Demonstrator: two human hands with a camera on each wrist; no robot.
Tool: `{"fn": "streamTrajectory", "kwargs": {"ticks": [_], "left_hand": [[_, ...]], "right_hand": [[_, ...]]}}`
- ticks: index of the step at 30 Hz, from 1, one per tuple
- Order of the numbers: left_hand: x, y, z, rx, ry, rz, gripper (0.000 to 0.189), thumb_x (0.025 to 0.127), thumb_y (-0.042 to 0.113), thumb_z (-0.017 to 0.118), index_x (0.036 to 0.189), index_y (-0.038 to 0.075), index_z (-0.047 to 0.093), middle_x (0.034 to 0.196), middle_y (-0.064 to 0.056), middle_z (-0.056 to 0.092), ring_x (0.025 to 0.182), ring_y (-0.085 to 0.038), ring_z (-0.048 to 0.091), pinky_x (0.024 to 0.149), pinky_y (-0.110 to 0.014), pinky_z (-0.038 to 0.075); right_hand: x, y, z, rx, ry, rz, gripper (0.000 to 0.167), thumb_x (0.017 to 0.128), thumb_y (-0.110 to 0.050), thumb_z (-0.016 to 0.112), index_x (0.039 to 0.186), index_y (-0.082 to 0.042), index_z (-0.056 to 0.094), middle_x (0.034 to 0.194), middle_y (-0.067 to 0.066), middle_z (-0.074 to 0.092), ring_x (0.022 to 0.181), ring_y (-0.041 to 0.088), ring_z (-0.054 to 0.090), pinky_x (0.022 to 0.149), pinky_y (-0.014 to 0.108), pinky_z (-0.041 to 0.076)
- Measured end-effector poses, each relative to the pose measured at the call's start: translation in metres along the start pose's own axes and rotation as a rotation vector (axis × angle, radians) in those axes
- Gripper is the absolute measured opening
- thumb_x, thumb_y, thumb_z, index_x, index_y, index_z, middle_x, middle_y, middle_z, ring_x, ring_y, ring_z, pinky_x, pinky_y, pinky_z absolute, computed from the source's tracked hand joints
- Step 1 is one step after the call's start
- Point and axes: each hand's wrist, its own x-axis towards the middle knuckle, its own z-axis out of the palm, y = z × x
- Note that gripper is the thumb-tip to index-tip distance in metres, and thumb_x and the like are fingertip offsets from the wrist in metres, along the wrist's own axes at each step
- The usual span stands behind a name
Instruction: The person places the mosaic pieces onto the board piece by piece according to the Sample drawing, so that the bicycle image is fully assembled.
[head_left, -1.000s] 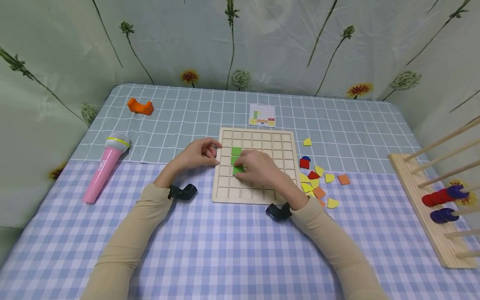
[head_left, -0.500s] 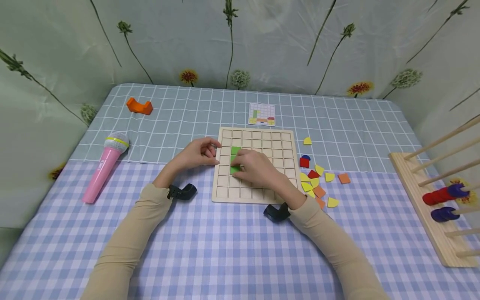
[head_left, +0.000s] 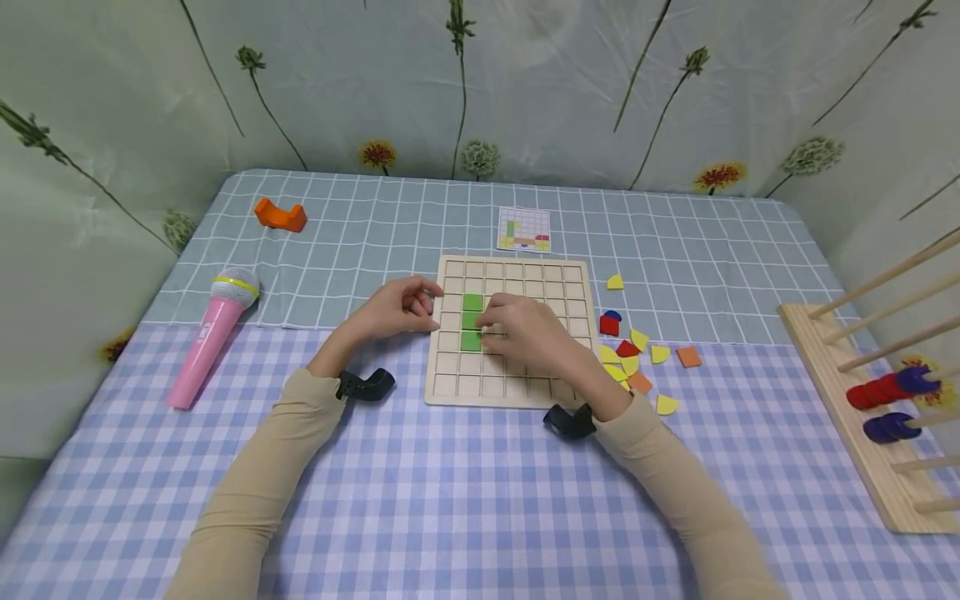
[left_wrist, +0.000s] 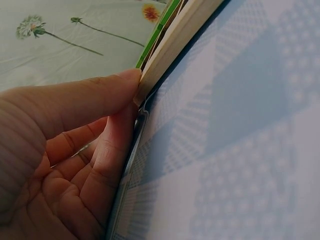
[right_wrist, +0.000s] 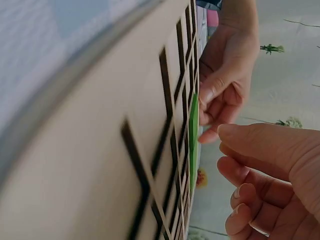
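A square wooden grid board (head_left: 506, 388) lies in the middle of the table in the head view. Three green square tiles (head_left: 472, 341) sit in a column on its left part. My left hand (head_left: 395, 308) rests its thumb and index fingertips against the board's left edge. The left wrist view shows the thumb tip (left_wrist: 129, 76) right at the wooden rim. My right hand (head_left: 525, 329) hovers over the board just right of the green tiles. In the right wrist view its thumb (right_wrist: 250, 137) and loosely bent fingers hold nothing.
Loose yellow quarter-round pieces (head_left: 660, 354), orange squares (head_left: 688, 357), red pieces (head_left: 610, 325) and a blue half-round (head_left: 612, 315) lie right of the board. A pattern card (head_left: 523, 229) is behind it. A pink microphone (head_left: 202, 342), orange holder (head_left: 281, 216) and wooden bead rack (head_left: 862, 425) stand farther out.
My right hand has drawn back slightly to the right, off the green tiles, uncovering more of the lower two. The left hand stays at the board's edge.
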Motion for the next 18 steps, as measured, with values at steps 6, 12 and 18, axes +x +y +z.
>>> {"fn": "streamTrajectory", "kwargs": {"ticks": [6, 12, 18], "left_hand": [[0.001, -0.002, 0.001, -0.002, 0.007, 0.0, 0.05, 0.076, 0.001, 0.073, 0.121, -0.004, 0.052, 0.091, -0.012, 0.056, 0.072, -0.002, 0.056, 0.068, -0.014, 0.049], [0.001, -0.001, 0.0, -0.002, 0.009, 0.004, 0.049, 0.076, 0.002, 0.073, 0.121, -0.004, 0.052, 0.091, -0.012, 0.056, 0.072, -0.003, 0.056, 0.068, -0.014, 0.049], [0.0, -0.003, 0.001, 0.011, 0.007, 0.001, 0.049, 0.077, 0.002, 0.073, 0.121, -0.004, 0.053, 0.092, -0.013, 0.057, 0.073, -0.003, 0.055, 0.068, -0.015, 0.049]], "right_hand": [[-0.011, 0.009, -0.014, -0.035, 0.009, 0.036, 0.022, 0.085, -0.016, 0.065, 0.105, -0.009, 0.071, 0.101, 0.005, 0.066, 0.088, 0.019, 0.062, 0.072, 0.032, 0.052], [-0.021, 0.024, -0.027, -0.064, 0.026, 0.06, 0.023, 0.084, -0.014, 0.067, 0.105, -0.009, 0.071, 0.103, 0.005, 0.065, 0.091, 0.021, 0.063, 0.071, 0.035, 0.052], [-0.032, 0.04, -0.035, -0.08, 0.041, 0.063, 0.024, 0.083, -0.01, 0.068, 0.106, -0.005, 0.07, 0.108, 0.009, 0.066, 0.097, 0.025, 0.064, 0.074, 0.038, 0.053]]}}
